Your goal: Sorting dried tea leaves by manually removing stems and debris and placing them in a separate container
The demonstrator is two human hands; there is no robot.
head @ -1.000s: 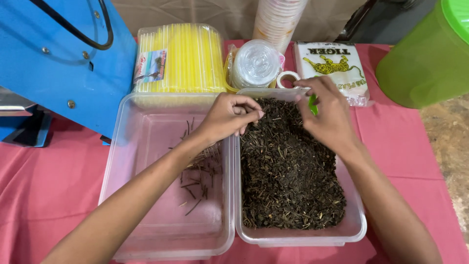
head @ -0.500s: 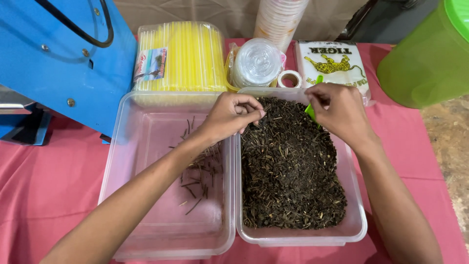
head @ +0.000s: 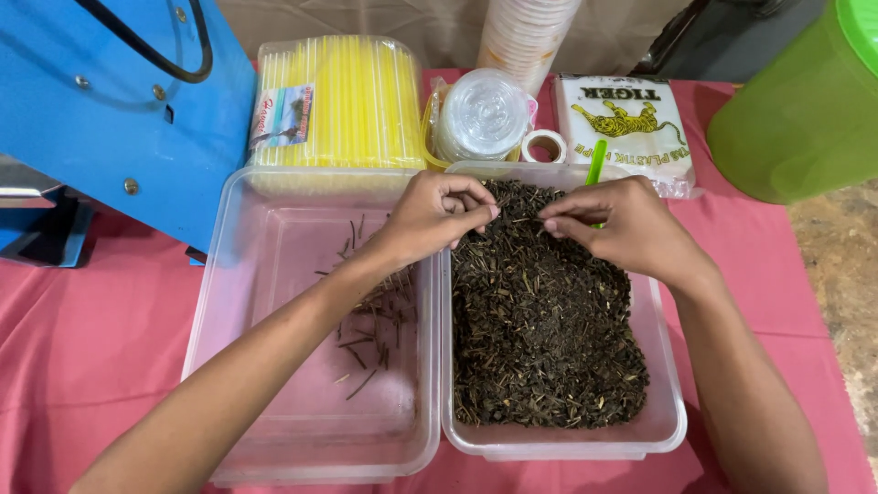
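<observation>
Our left hand (head: 437,215) and right hand (head: 615,226) pinch shut on small twigs over the dried-leaf tub (head: 549,320), at 12 o'clock. We pick only the stems and drop them in the clear tub (head: 274,302) at 9 o'clock.

Both hands (head: 439,215) (head: 622,229) pinching over dried leaves (head: 540,320); stems (head: 370,316) in left tub (head: 274,274).

Two clear plastic tubs (head: 311,448), two hands (head: 430,215), one green jug (head: 805,110), one tape roll (head: 546,146)
</observation>
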